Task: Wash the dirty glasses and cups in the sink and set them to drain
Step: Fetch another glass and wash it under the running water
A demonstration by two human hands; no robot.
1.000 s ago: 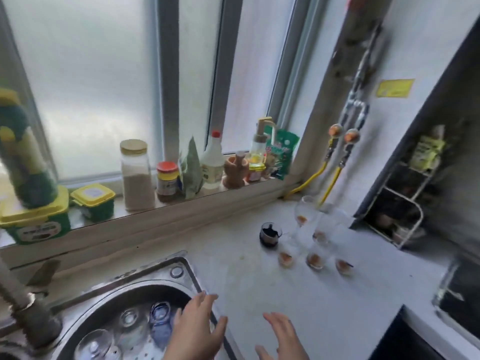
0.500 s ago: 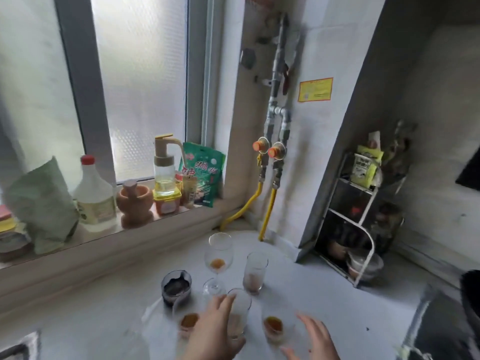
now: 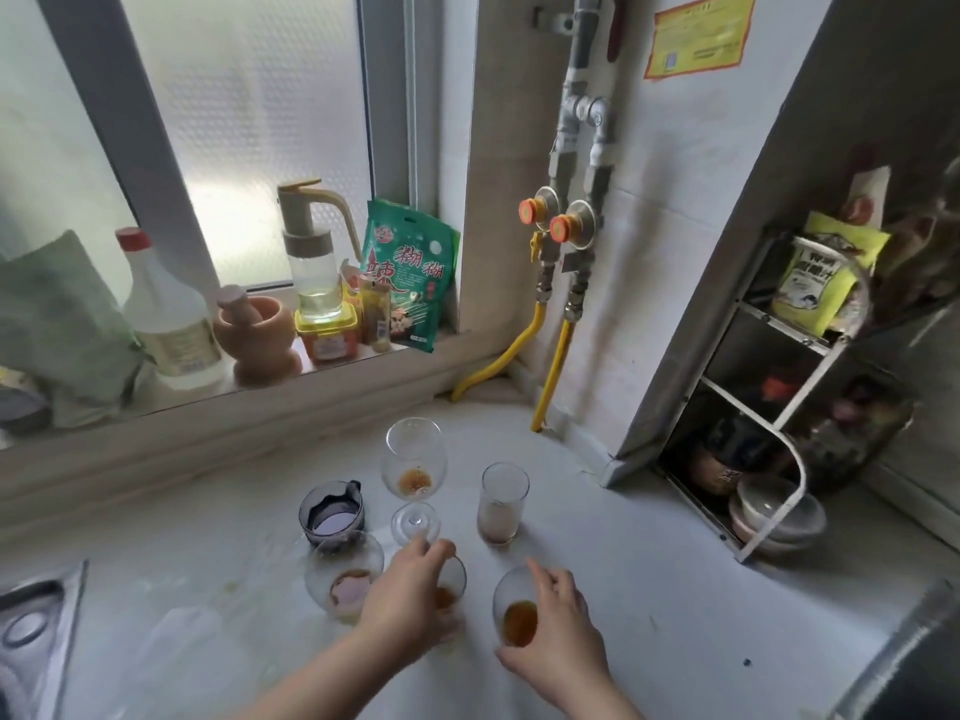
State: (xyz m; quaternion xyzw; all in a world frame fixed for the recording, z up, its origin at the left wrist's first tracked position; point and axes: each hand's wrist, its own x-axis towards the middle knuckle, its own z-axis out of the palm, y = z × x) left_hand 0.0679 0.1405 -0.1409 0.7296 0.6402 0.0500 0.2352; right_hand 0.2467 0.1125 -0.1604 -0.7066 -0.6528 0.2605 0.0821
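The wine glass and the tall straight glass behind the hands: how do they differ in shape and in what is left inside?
1. The wine glass has a round bowl on a stem and foot; the tall glass is a plain cylinder standing on its own base.
2. The wine glass holds an orange-brown residue low in its bowl; the tall glass has a paler, cloudy film and a dark trace at the bottom.
Both are clear, upright, dirty, and untouched on the counter.

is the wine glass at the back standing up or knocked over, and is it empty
Upright and not empty. The wine glass stands on its round foot on the counter, rim up, with a little brown liquid left in the bowl's bottom.
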